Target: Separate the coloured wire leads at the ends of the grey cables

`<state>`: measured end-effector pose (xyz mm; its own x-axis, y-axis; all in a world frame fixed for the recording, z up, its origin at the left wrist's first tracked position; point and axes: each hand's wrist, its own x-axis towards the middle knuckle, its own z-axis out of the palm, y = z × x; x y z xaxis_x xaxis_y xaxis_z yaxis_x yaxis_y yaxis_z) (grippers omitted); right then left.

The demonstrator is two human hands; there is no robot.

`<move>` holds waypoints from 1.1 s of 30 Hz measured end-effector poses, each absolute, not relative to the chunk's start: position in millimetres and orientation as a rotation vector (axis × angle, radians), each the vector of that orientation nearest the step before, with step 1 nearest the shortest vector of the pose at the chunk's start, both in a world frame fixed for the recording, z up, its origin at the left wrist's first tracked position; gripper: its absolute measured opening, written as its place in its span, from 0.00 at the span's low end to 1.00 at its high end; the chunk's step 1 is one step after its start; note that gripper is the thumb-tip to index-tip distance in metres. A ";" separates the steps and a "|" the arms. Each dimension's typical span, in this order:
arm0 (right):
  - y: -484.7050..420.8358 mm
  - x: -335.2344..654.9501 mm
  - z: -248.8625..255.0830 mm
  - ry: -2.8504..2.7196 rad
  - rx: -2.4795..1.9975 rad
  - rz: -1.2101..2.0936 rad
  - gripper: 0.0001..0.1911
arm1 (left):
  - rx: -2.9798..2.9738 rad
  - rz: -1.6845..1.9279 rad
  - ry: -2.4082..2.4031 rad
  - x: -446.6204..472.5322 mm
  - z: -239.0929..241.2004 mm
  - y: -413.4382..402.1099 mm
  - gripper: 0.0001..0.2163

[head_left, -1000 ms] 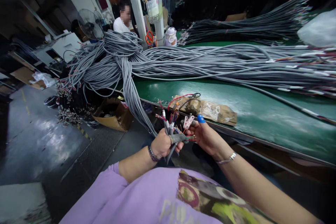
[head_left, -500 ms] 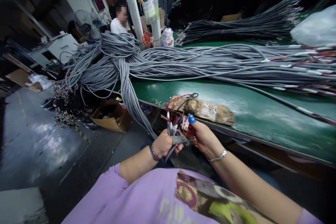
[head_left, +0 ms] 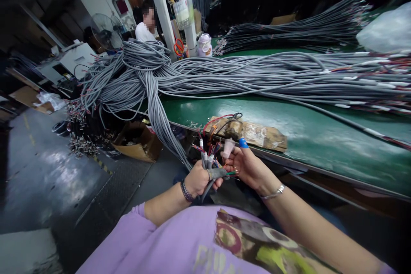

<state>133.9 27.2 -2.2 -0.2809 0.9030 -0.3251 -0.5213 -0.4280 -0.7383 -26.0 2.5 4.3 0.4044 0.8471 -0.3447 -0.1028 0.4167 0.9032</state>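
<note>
The left hand (head_left: 197,180) is gripping grey cable ends (head_left: 208,167), its fingers wrapped tight around them, while the right hand (head_left: 248,169) is pinching a small pale connector (head_left: 227,147) beside the green tabletop (head_left: 305,137).

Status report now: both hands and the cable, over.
Left hand shut on grey cable. Right hand pinching pale piece beside coloured wires. Taped board on green table just behind.

right hand (head_left: 250,167) edged right, pale sleeve (head_left: 227,147) lifted off wire ends (head_left: 207,156)
</note>
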 end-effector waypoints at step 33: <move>31.8 130.7 -7.3 -0.453 -0.809 1.870 0.14 | 0.789 0.987 1.093 -8.2 10.3 -12.4 0.21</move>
<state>130.7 31.8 -7.3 -0.2691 0.9050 -0.3294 -0.6535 -0.4229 -0.6278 -8.2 -12.4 10.3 0.1460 0.9274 -0.3444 -0.2482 0.3713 0.8947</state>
